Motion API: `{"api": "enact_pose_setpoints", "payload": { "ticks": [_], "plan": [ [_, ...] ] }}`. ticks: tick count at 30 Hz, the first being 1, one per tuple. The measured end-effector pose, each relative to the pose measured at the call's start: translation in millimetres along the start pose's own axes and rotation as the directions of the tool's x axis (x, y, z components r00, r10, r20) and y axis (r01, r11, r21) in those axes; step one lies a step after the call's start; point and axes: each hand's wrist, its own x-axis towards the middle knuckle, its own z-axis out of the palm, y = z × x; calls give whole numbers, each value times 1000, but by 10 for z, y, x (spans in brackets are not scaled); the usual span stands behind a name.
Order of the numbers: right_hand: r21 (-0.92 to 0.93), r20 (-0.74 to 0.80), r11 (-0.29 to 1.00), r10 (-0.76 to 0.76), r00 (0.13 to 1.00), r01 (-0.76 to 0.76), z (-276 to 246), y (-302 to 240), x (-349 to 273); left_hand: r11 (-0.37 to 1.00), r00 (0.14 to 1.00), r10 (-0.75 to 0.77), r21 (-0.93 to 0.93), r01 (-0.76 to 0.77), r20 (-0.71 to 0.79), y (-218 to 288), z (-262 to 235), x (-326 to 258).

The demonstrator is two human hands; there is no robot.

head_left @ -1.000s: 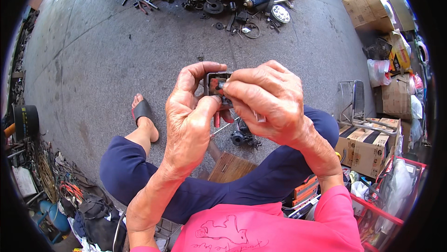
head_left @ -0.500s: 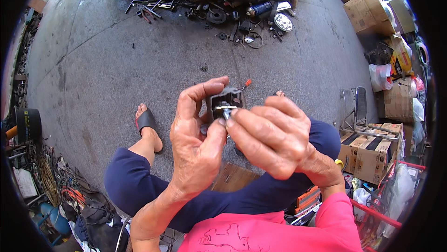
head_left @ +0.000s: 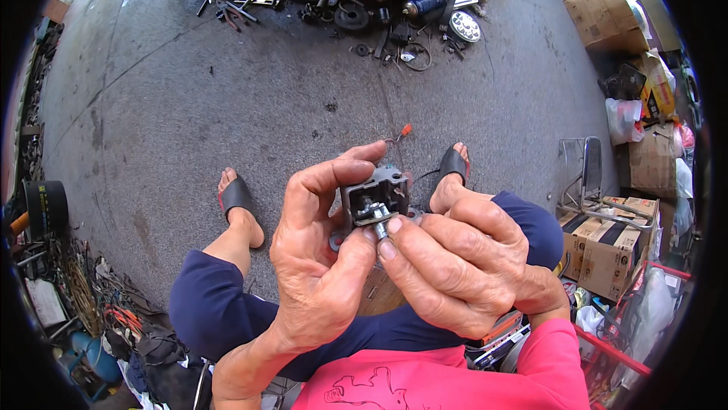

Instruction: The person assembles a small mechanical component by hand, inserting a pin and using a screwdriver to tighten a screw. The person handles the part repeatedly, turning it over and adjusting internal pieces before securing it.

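Housing: While both hands meet above the floor (head_left: 326,84), a small boxy housing (head_left: 383,183) sits between them, above the person's lap, its dark hollow facing the wearer.
Handling: it looks like metal, so probably stiff, dense for its size and hard to crush; dark smudges on the fingers suggest a greasy, somewhat slippery surface.
Where to hold: the outer walls seem the sound place, clear of the hollow.
Left hand (head_left: 322,255): curled around the housing, forefinger over the top edge, thumb below near the pin.
Right hand (head_left: 459,262): pinching a shiny pin (head_left: 381,230) between thumb and forefinger at the hollow's mouth.
Pin: smooth, rounded, silvery; likely rigid and easily slipped.
Tip beyond: a bright orange piece (head_left: 406,129) on a thin lead; whether it joins the housing, I cannot tell.
Outward: grainy grey floor, soft navy trousers (head_left: 216,289), dark open-toed sandals (head_left: 237,196), a jumbled heap of dark parts (head_left: 353,17), creased brown cardboard (head_left: 599,12).
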Motion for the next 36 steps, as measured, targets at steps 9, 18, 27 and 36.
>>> {"api": "enact_pose_setpoints", "payload": {
  "ticks": [9, 18, 27, 36],
  "plan": [
    [29, 61, 1000, 6, 998, -8, -86, 25, -55, 999, 999, 10, -45, -8, 35, -29, 26, -39],
    [37, 45, 999, 18, 999, -19, -92, 36, -20, 999, 995, 26, 39, -30, 95, -14, 35, -27],
    [251, -92, 964, 111, 990, -85, 35, 150, -14, 987, 995, 67, 144, -77, 75, -82, 22, -32],
    [301, -38, 946, 136, 990, -119, 50, 201, -13, 980, 996, -29, 197, 13, 80, -39, 11, -6]
  ]
}}
